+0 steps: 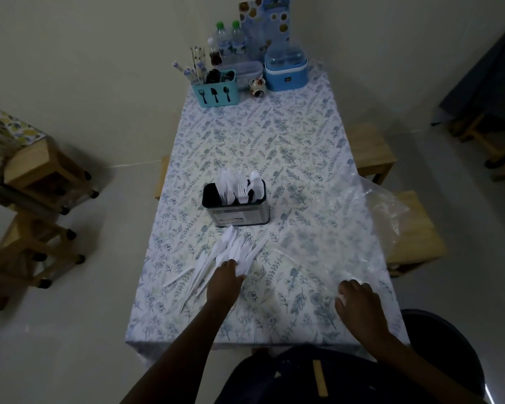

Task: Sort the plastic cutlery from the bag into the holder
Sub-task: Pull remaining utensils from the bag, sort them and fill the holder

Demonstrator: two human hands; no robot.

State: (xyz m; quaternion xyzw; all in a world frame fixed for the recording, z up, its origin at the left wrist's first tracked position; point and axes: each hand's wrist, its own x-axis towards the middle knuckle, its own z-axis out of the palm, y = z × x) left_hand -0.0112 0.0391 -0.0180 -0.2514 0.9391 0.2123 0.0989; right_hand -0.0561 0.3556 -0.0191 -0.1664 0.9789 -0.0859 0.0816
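- Reaching over the tabletop (298, 135), the left hand (225, 282) lies on the near end of the cutlery pile (231, 252), fingers curled down onto the white pieces; whether it has pinched one cannot be told.
- The pile is a loose fan of white plastic cutlery just in front of the holder (236, 204), its tips pointing toward the holder and nearly reaching its base; a few long handles trail back on the left of the holder's line, under and beside the left forearm.
- The holder is a dark, upright, box-shaped tin near the middle of the tabletop. White pieces already stand in it, with fork tines showing in the middle part and a rounded end at the right; its leftmost part looks dark and bare.
- The right hand (359, 307) rests palm down, well to the right of the holder and nearer the person, fingers bent and pressing on the edge of the bag (370, 211); it may have a bit of the plastic pinched, but that is not clear.
- The bag is clear, crumpled plastic, spread flat to the right of the holder and hanging past the tabletop's right edge over a wooden stool (414, 228).
- Far beyond the holder, at the wall end, stand a teal caddy (216, 93) with cutlery symbols, water bottles (231, 39), a blue container (286, 71) and a small cup (257, 86).
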